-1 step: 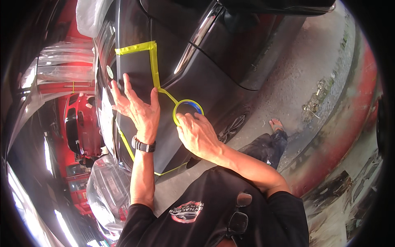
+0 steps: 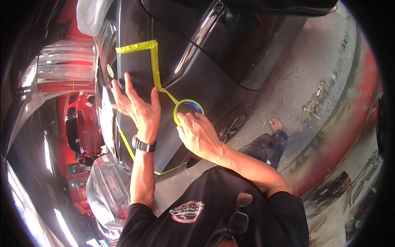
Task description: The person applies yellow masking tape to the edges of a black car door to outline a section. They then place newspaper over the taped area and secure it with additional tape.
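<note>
Two bare hands work at the dark body panel (image 2: 210, 88) of a car. The right hand (image 2: 197, 133) grips a roll of yellow tape (image 2: 196, 108) at its near rim; the roll stands out from the panel, just beyond the left thumb, and a taut length runs from it to the lower end of the tape strip (image 2: 154, 66) laid on the panel. The right fingertips lie partly out of sight at the roll (its blue core shows in the ring). The left hand (image 2: 139, 111) grasps nothing: its fingers are spread, with the thumb tip at the strip's lower end. Whether its palm touches the panel cannot be told, since the hand hides that area. A wristwatch (image 2: 144, 145) circles the left wrist; its dial is hard to make out. The wheel (image 2: 233, 128) is dim, and the dark part (image 2: 284, 7) overhead is cut off by the upper edge.
</note>
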A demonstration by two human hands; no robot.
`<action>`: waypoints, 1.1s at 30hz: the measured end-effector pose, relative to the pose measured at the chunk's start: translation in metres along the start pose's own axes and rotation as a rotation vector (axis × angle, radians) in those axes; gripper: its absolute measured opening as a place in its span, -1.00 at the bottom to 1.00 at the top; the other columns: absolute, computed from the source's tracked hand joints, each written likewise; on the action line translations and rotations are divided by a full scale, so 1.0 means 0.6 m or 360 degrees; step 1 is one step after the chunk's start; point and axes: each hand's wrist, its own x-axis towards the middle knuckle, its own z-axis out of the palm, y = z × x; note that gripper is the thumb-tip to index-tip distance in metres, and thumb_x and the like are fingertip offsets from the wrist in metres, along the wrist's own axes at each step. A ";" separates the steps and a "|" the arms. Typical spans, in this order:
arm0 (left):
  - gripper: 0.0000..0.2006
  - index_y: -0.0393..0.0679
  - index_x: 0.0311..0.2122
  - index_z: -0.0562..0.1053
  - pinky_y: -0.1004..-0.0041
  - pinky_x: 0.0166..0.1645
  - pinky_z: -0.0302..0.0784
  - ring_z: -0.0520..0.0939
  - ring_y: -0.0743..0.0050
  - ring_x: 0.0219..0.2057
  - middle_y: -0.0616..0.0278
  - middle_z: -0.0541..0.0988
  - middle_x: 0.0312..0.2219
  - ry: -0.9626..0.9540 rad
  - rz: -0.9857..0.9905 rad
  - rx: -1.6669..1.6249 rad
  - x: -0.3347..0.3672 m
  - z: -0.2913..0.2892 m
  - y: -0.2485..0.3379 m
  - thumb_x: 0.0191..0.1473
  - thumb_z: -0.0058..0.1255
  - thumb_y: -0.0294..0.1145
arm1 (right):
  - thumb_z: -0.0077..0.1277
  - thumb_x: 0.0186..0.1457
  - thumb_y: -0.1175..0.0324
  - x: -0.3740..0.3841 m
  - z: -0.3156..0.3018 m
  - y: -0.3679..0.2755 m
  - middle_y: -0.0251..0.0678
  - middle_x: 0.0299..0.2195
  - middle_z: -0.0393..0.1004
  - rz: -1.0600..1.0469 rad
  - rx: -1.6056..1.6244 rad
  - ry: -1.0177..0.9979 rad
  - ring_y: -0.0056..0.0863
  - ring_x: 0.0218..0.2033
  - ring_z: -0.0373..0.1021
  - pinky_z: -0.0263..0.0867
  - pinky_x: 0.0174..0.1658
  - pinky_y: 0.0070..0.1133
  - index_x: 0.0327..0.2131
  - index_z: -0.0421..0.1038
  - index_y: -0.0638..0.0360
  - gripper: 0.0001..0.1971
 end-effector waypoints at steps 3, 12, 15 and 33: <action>0.00 0.08 0.48 0.10 -0.42 0.39 -0.24 -0.01 -0.25 0.45 -0.15 -0.02 0.44 -0.0019 0.0069 -0.0011 0.011 -0.002 0.002 -0.02 0.42 -0.22 | 0.11 0.24 0.38 0.005 -0.003 0.006 -0.17 -0.30 0.49 -0.0002 0.0023 -0.0027 -0.17 -0.35 0.52 0.40 0.02 -0.19 0.23 0.22 0.35 -0.46; 0.10 0.23 0.48 0.07 -0.57 0.36 -0.29 -0.13 -0.26 0.49 -0.08 -0.08 0.46 -0.0293 0.0252 -0.0012 0.059 -0.027 0.004 -0.15 0.49 -0.27 | 0.07 0.18 0.46 0.020 -0.005 0.019 -0.17 -0.28 0.48 -0.0285 -0.0173 -0.0030 -0.27 -0.39 0.49 0.39 -0.02 -0.22 0.29 0.22 0.36 -0.40; 0.11 0.23 0.48 0.07 -0.57 0.36 -0.29 -0.13 -0.26 0.49 -0.09 -0.09 0.46 -0.0277 0.0192 -0.0017 0.059 -0.023 0.009 -0.16 0.49 -0.28 | 0.04 0.15 0.46 0.021 0.001 0.021 -0.15 -0.26 0.48 -0.0307 -0.0182 0.0007 -0.30 -0.40 0.51 0.38 0.04 -0.17 0.24 0.28 0.37 -0.43; 0.35 0.04 0.53 -0.20 -0.64 0.30 -0.19 -0.15 -0.47 0.47 -0.38 -0.22 0.45 -0.0221 -0.0036 -0.0025 0.070 -0.005 0.016 -0.28 0.53 -0.19 | 0.09 0.04 0.34 0.020 -0.016 0.011 -0.35 -0.44 0.41 -0.0934 -0.0601 -0.0320 -0.55 -0.51 0.48 0.37 -0.44 -0.46 -0.40 0.50 0.18 -0.88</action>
